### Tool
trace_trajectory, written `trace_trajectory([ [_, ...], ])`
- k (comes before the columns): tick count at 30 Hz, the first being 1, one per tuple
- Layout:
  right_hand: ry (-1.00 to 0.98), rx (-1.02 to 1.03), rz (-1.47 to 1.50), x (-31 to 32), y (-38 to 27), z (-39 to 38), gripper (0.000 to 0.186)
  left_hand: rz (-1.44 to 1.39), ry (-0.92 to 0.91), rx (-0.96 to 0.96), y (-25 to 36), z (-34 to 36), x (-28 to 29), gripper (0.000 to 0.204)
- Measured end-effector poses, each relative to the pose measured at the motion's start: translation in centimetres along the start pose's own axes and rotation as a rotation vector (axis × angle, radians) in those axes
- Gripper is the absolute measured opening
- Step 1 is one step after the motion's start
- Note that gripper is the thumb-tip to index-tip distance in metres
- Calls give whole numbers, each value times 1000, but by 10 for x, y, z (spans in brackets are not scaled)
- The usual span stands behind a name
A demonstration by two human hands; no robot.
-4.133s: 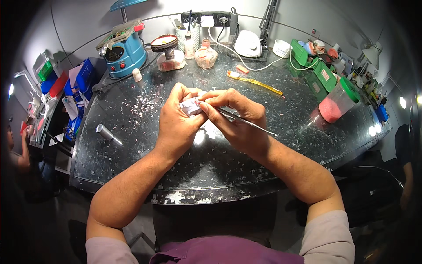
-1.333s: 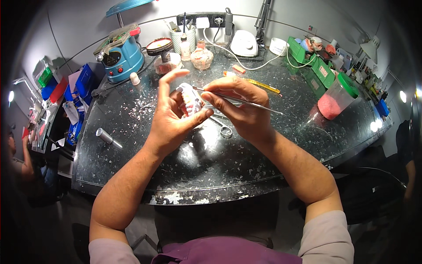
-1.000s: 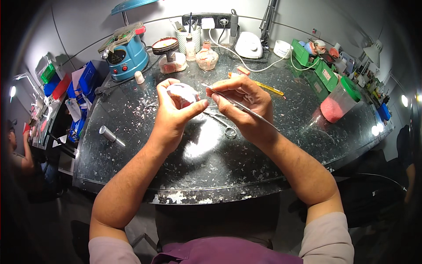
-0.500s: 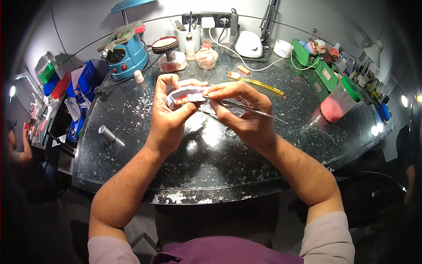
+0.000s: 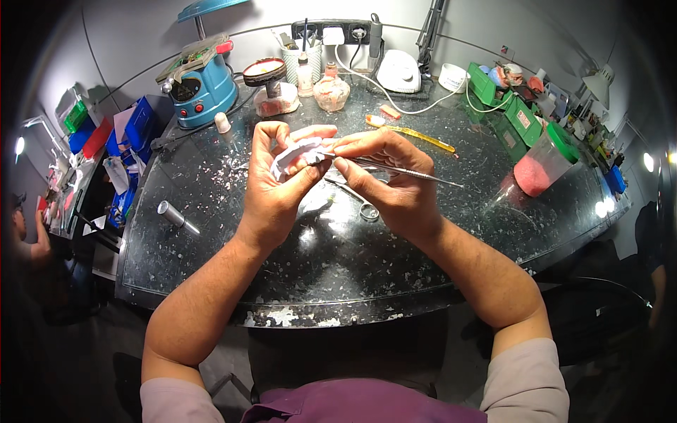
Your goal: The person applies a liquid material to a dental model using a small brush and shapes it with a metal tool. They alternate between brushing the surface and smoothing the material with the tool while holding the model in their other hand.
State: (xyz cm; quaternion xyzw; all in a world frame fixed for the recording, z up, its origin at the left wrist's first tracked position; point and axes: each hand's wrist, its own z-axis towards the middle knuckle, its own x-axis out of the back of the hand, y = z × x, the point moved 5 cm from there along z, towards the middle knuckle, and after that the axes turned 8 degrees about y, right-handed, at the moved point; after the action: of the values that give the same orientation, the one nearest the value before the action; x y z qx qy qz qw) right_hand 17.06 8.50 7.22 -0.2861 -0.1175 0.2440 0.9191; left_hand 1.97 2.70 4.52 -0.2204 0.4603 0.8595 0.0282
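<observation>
Between the thumb and fingers of my left hand (image 5: 273,185) is a whitish dental cast (image 5: 295,156), curved like an arch and partly covered by the fingers. My right hand (image 5: 395,180) pinches a thin metal carving tool (image 5: 409,171) like a pen. The tool's tip reaches the right end of the cast; whether it touches cannot be made out. Below the hands, a metal instrument with a ring end (image 5: 368,211) lies on the black bench. A yellow toothbrush (image 5: 412,132) lies beyond my right hand.
A blue machine (image 5: 204,92) stands far left, a glass bottle (image 5: 331,90) at the back. Green boxes (image 5: 518,130) and a green-lidded jar of pink powder (image 5: 539,169) are at the right. A metal cylinder (image 5: 173,213) lies left; pale shavings (image 5: 224,173) are scattered nearby. Another person (image 5: 32,236) sits far left.
The dental cast has turned and tilted in my left hand, showing a different side. My right hand and the carving tool have shifted slightly, with the tool's tip still at the cast.
</observation>
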Motion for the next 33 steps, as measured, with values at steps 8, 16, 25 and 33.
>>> trace_trajectory([
  [8,-4,-46,37,-1,2,0,13,76,-39,-65,-1,0,2,42],
  [16,-36,-78,78,0,2,2,12,72,-39,-41,-1,-1,1,42],
  [25,-58,-106,124,0,5,2,12,51,-12,-14,1,-2,0,41],
  [33,-25,-125,76,1,6,2,12,69,26,8,-4,-3,3,40],
])
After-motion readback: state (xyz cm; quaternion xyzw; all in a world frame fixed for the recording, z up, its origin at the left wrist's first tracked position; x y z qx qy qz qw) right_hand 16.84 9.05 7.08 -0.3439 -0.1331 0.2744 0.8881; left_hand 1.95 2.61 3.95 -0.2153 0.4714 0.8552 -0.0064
